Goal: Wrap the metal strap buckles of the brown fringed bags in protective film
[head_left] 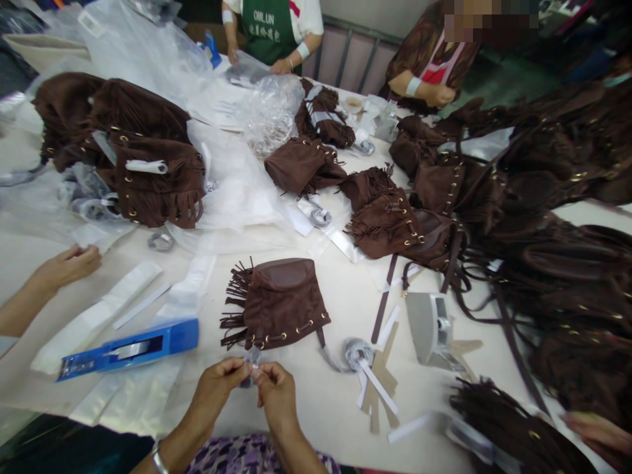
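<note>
- Head view: the near table edge (306,447) runs just under both wrists, and a bare patch of tabletop lies between the hands and the brown fringed bag (276,303) beyond them.
- Room to the right is tight: a grey tape dispenser (429,329), loose straps and a big heap of brown bags (553,250) crowd that side.
- On the left lie a blue tape dispenser (131,347) and clear plastic sleeves (93,319); a co-worker's hand (69,263) rests near them.
- Two more people stand at the far edge, behind more bags and crumpled plastic wrap (271,112).
- Left hand (217,385) and right hand (276,392) meet fingertip to fingertip, both pinching a small clear strip (253,359), held just above the table in front of the bag.
</note>
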Demonstrator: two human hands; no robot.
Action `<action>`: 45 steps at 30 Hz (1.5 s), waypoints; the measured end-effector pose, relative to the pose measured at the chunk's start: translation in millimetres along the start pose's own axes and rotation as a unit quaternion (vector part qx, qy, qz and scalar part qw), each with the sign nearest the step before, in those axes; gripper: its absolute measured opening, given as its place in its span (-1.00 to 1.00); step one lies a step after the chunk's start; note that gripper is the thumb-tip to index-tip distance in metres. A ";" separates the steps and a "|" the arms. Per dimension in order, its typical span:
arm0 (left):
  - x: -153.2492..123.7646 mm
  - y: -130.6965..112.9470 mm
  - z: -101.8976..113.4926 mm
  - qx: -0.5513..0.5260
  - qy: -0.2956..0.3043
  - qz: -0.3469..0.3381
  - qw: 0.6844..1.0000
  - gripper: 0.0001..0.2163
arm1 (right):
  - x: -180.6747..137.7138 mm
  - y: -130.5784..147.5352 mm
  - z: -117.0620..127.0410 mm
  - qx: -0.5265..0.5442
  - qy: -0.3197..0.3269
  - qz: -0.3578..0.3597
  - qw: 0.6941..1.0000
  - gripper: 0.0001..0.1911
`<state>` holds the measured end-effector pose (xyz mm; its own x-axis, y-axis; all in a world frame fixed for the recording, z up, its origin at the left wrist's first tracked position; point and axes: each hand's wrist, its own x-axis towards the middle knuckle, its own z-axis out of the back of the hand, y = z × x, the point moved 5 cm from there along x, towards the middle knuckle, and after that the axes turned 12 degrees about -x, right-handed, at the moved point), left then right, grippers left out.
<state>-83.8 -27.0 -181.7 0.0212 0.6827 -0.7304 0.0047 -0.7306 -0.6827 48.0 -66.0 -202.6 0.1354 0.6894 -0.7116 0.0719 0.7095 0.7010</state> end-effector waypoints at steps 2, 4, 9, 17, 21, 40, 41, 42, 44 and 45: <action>0.4 8.3 2.9 -0.005 0.007 0.039 0.999 -0.67 | 0.7 -7.3 -2.5 0.023 0.023 -0.014 0.999 -0.66; 0.2 15.2 5.9 -0.017 0.015 0.080 0.997 -0.66 | 0.6 -13.3 -4.5 0.028 0.045 -0.026 0.998 -0.64; 2.7 11.6 5.4 0.016 0.026 0.050 0.998 -0.71 | -0.3 -15.5 -4.7 0.046 0.089 -0.047 0.994 -0.62; 22.0 17.1 3.9 0.068 0.037 -0.022 0.997 -0.72 | -1.2 -7.0 -4.0 -0.107 0.187 -0.021 0.976 -0.52; 19.4 19.6 2.0 0.048 0.063 -0.005 0.997 -0.69 | -4.1 10.4 51.8 -0.360 -0.071 0.160 0.916 -0.53; -32.7 -89.3 42.7 -0.153 0.031 -0.119 0.981 -0.54 | 1.5 161.5 63.1 -0.340 0.028 0.336 0.878 -0.66; -34.0 -98.1 46.8 -0.109 0.000 -0.169 0.980 -0.54 | -2.8 166.9 61.4 -0.301 0.055 0.323 0.896 -0.71; -35.4 -105.2 46.0 -0.060 -0.013 -0.214 0.975 -0.54 | -5.0 168.7 58.6 -0.261 0.081 0.307 0.911 -0.75; -37.4 -112.7 31.8 0.025 0.027 -0.270 0.962 -0.55 | -2.9 161.1 51.0 -0.186 0.127 0.263 0.938 -0.79; -37.8 -113.2 22.4 0.054 0.057 -0.276 0.958 -0.56 | -0.2 153.0 47.0 -0.159 0.143 0.240 0.947 -0.78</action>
<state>-107.6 30.1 -77.2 0.1549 0.9542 -0.2560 -0.0574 -0.2500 -0.9665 105.4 35.6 -93.1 -0.1999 0.9224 -0.3305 -0.2369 0.2819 0.9297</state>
